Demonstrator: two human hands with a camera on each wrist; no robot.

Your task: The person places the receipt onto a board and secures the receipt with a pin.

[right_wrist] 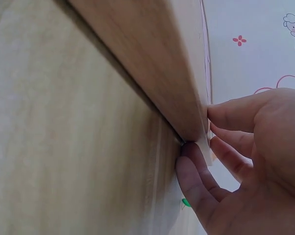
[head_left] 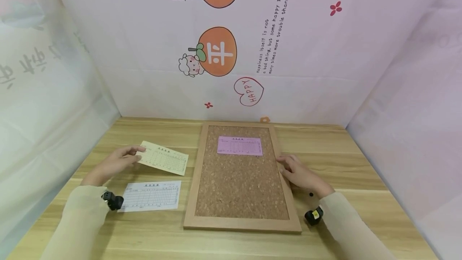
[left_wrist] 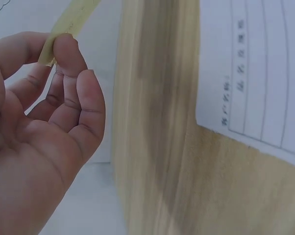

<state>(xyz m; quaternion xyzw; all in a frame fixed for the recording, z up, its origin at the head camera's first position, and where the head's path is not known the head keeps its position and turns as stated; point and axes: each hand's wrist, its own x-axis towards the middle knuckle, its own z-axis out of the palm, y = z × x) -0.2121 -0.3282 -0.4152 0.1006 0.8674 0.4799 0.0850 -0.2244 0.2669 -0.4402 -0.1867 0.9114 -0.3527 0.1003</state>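
My left hand (head_left: 114, 163) pinches the left end of a yellow printed slip (head_left: 164, 158) between thumb and fingertip. In the left wrist view, the slip (left_wrist: 74, 22) rises from that pinch. Nearer me, a white printed slip (head_left: 153, 196) lies flat on the table. A cork board (head_left: 242, 187) with a light wooden frame lies in the middle. Near its top, a pink printed slip (head_left: 240, 146) lies across the cork. My right hand (head_left: 297, 171) grips the right edge of the frame, with fingertips at its upper face and low along its side (right_wrist: 142, 63).
The wooden table (head_left: 339, 163) has a printed cloth (head_left: 306, 51) hanging behind it and more cloth on both sides. A small dark camera (head_left: 113, 200) is worn on the left wrist, another camera (head_left: 314, 216) on the right.
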